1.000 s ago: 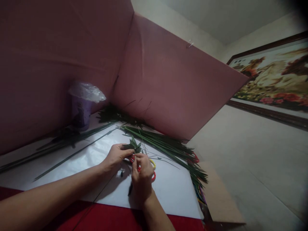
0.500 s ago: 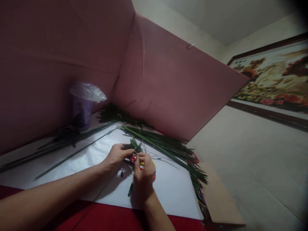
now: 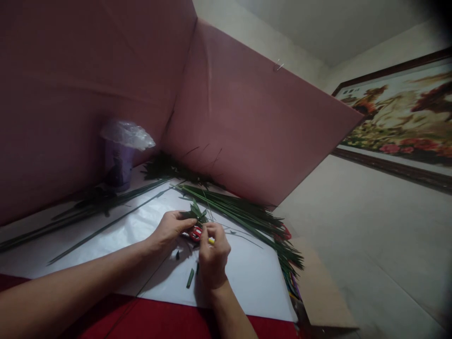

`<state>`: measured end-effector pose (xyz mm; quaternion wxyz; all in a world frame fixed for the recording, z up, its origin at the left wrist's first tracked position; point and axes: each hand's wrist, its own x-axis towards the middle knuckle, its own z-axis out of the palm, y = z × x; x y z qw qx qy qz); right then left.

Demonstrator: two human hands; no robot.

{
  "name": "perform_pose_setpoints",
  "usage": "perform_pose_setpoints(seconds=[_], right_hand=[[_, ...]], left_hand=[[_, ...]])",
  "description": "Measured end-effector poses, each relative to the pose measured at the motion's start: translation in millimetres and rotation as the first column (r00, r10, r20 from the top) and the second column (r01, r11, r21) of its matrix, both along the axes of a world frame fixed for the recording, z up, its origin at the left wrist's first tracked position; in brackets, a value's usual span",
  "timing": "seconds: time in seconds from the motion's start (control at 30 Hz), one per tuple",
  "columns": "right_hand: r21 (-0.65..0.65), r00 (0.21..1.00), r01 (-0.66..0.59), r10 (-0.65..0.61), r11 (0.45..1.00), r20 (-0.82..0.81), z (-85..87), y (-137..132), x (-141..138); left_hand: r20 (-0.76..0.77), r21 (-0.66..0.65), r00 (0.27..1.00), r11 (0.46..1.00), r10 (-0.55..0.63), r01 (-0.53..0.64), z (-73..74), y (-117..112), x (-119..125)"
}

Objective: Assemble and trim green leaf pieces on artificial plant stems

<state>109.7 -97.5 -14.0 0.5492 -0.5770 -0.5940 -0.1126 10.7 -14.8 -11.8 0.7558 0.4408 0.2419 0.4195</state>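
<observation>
My left hand (image 3: pixel 170 228) pinches a small bunch of green leaf strips (image 3: pixel 196 213) just above a white paper sheet (image 3: pixel 247 278). My right hand (image 3: pixel 212 259) is closed around red and yellow handled scissors (image 3: pixel 196 233), held against the bunch. A short cut green piece (image 3: pixel 189 278) lies on the sheet below my right hand, and a smaller bit (image 3: pixel 177 254) lies beside it.
Long green strips (image 3: pixel 243 214) lie in a pile along the right, more stems (image 3: pixel 92 207) at the left. A purple cup with a plastic bag (image 3: pixel 122 155) stands at the back. Pink boards (image 3: pixel 247 122) wall the corner. A cardboard box (image 3: pixel 318 287) sits right.
My right hand has shifted slightly right and closed over the scissors, hiding their handles. The cut green piece now lies free on the sheet. My left hand has stayed put.
</observation>
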Motion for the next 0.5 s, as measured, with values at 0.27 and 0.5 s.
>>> perform_pose_setpoints(seconds=[0.27, 0.5], right_hand=[[0.004, 0.999, -0.022, 0.022, 1.000, -0.048, -1.7, 2.1, 2.2], [-0.001, 0.992, -0.054, 0.053, 0.999, -0.110, -0.9, 2.1, 1.4]], left_hand=[[0.020, -0.035, 1.000, 0.999, 0.016, -0.016, -0.6, -0.5, 1.6], [0.044, -0.022, 0.999, 1.000, 0.006, -0.005, -1.8, 0.5, 1.9]])
